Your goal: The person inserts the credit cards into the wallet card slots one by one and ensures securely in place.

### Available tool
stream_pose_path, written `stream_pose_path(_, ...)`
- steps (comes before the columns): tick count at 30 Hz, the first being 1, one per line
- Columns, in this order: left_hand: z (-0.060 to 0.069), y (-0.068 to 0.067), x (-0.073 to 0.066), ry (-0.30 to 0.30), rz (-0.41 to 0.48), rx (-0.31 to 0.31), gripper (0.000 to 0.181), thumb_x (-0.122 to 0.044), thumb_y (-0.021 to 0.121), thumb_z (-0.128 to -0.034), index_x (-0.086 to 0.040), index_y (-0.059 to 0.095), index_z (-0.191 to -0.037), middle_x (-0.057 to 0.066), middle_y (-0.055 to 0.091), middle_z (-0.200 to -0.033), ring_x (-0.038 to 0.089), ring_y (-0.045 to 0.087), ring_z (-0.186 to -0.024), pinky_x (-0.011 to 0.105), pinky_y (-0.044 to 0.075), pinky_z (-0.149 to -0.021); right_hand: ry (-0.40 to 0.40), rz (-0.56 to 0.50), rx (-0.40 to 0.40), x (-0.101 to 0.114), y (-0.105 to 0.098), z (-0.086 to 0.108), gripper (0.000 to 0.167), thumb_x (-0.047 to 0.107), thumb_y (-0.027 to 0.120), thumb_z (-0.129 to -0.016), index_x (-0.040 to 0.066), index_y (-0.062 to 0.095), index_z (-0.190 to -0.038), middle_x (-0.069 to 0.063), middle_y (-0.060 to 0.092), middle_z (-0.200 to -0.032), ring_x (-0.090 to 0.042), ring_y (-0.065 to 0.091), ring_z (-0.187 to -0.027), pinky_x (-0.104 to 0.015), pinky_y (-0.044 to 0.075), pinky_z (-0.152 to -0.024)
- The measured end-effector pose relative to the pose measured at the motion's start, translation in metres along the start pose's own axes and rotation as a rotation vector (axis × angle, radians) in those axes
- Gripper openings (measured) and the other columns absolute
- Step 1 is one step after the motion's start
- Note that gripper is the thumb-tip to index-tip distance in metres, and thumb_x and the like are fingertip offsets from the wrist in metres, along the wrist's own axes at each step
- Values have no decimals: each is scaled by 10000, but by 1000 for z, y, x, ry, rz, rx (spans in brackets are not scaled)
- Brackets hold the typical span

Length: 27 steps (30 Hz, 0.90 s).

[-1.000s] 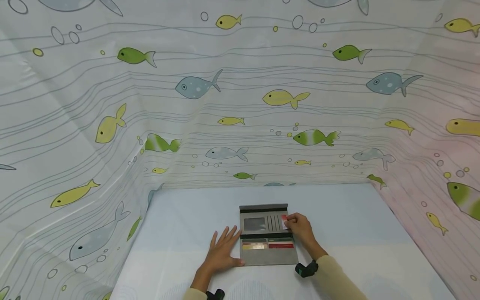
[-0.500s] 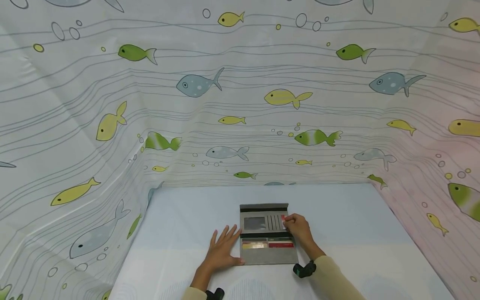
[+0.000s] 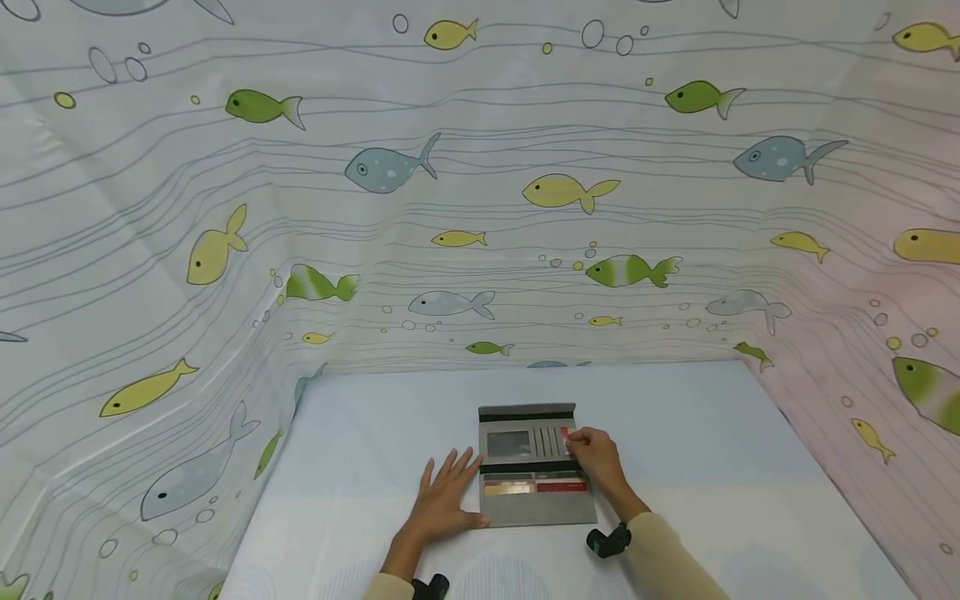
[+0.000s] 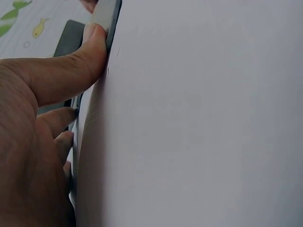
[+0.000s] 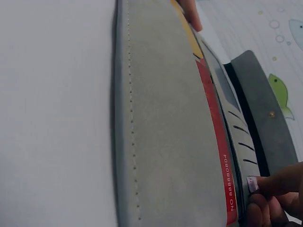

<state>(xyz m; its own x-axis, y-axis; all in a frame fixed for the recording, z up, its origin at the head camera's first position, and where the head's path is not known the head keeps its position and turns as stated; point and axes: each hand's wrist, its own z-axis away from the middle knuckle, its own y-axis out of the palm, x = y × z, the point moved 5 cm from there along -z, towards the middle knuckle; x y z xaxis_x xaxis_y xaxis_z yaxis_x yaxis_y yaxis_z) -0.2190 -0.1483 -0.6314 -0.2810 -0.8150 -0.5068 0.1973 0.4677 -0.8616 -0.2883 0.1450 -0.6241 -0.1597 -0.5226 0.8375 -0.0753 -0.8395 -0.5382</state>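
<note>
A grey wallet (image 3: 540, 508) lies unfolded on the table, its top flap away from me. My left hand (image 3: 444, 502) rests along its left edge with fingers spread; in the left wrist view the thumb (image 4: 80, 59) presses on the wallet's near corner. At the right end of the upper half, beside a row of slots, my right hand (image 3: 598, 458) pinches a small red and white card (image 3: 566, 432). The right wrist view shows a whitish bit of that card (image 5: 252, 183) at the fingertips, the rest hidden.
In the wallet's lower pockets sit a gold card (image 3: 508, 489) and a red card (image 3: 561, 487). A clear window (image 3: 508, 445) is left of the slots. White table (image 3: 360, 433) surrounds the wallet, and a fish-patterned curtain (image 3: 465, 267) encloses the back and sides.
My right hand, with the pinched card, has shifted slightly left. The left hand and the wallet stay in place.
</note>
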Motion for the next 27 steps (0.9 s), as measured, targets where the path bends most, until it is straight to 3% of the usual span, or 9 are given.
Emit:
stream_pose_path(12, 0, 1, 3, -1, -12, 10, 1058, -610, 794, -697, -219, 341, -1569, 40, 270, -1659, 352, 185, -1546, 662, 5, -1209, -44, 65, -6, -7, 1, 3, 185, 186, 649, -944, 45, 755, -995, -74, 716, -900, -169, 577, -796, -271, 465, -663)
stream_pose_path(22, -1, 3, 3, 22, 10, 17, 1055, -605, 801, -692, -207, 357, -1562, 50, 277, -1656, 364, 191, -1542, 668, 0, -1205, -27, -91, 85, -19, -10, 4, 187, 192, 621, -985, 35, 724, -990, -41, 653, -773, -140, 590, -684, -237, 511, -592)
stream_pose_path(27, -1, -1, 6, 54, 45, 10, 913, -585, 711, -815, -177, 368, -1556, 73, 298, -1646, 387, 208, -1533, 680, 7, -1192, -11, -135, 103, -23, -18, 7, 194, 173, 602, -998, 20, 720, -1006, -53, 655, -773, -144, 587, -673, -238, 500, -566)
